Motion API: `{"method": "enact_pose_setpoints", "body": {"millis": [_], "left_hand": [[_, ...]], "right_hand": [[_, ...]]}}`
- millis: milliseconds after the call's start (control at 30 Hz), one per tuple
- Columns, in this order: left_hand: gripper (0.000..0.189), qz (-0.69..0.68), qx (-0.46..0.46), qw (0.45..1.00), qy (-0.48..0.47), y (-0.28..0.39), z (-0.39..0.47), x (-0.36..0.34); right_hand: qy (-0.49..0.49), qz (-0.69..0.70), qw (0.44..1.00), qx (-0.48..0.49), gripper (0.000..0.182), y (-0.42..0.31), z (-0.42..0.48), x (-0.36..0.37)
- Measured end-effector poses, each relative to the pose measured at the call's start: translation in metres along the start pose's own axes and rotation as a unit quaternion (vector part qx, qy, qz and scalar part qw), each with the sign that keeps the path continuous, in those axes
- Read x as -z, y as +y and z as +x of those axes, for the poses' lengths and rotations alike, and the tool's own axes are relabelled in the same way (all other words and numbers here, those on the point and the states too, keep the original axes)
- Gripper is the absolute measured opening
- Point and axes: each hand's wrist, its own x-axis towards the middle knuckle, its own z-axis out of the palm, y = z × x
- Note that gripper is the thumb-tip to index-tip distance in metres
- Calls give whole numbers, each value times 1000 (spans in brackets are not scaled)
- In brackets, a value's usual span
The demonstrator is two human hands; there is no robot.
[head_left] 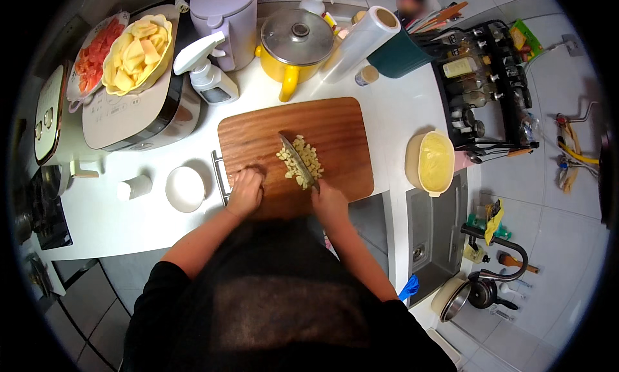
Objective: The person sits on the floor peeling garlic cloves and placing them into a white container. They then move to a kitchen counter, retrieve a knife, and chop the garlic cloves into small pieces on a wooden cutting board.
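A wooden cutting board (333,130) lies on the white counter in front of me. Chopped pale pieces, possibly garlic, (312,161) are heaped near its middle. My right hand (330,202) grips the handle of a kitchen knife (296,155), whose blade lies across the heap, tip pointing away and to the left. My left hand (245,190) rests on the board's near left part, fingers curled; whether they hold anything is hidden. Left of the board stand a white bowl (185,189) and a small white container (134,187).
A yellow lidded pot (289,77), a spray bottle (213,81) and a roll of plastic film (360,45) stand behind the board. Cut fruit or vegetables in a yellow bowl (109,64) rest on a cooker (159,125). At right are a yellow-lined container (414,164) and the sink (430,227).
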Motion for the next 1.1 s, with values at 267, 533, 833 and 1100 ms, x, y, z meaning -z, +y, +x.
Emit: {"method": "enact_pose_setpoints", "body": {"millis": [267, 533, 833, 1100], "left_hand": [[25, 2, -5, 1000, -4, -3, 0, -2], [25, 0, -8, 1000, 4, -2, -1, -2], [24, -4, 4, 1000, -7, 2, 3, 3], [23, 1, -1, 1000, -3, -1, 2, -1]], "right_hand": [[-8, 17, 1000, 14, 27, -8, -6, 5], [-2, 9, 999, 34, 23, -5, -9, 0], [11, 9, 999, 31, 22, -7, -7, -4], [-33, 11, 999, 35, 21, -8, -14, -5]]}}
